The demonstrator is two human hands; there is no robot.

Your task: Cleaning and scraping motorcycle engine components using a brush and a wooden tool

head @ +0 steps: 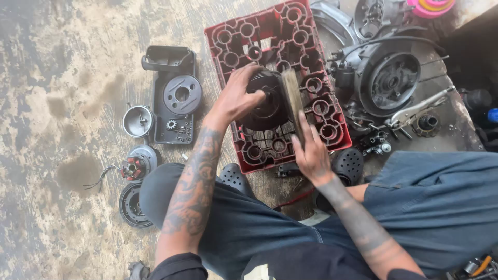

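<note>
Two hands | left hand (239,96) grips finned cylinder (268,101) | right hand (310,150) grips brush (293,101) against it

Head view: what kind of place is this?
Likely an informal small-engine or scooter repair spot, worked on the ground. An engine case lies opened, loose engine parts lie on stained concrete, and locking pliers sit nearby.

Tattooed forearms, dark rolled sleeves, blue denim trousers (430,207), black perforated clogs (348,165).
</note>
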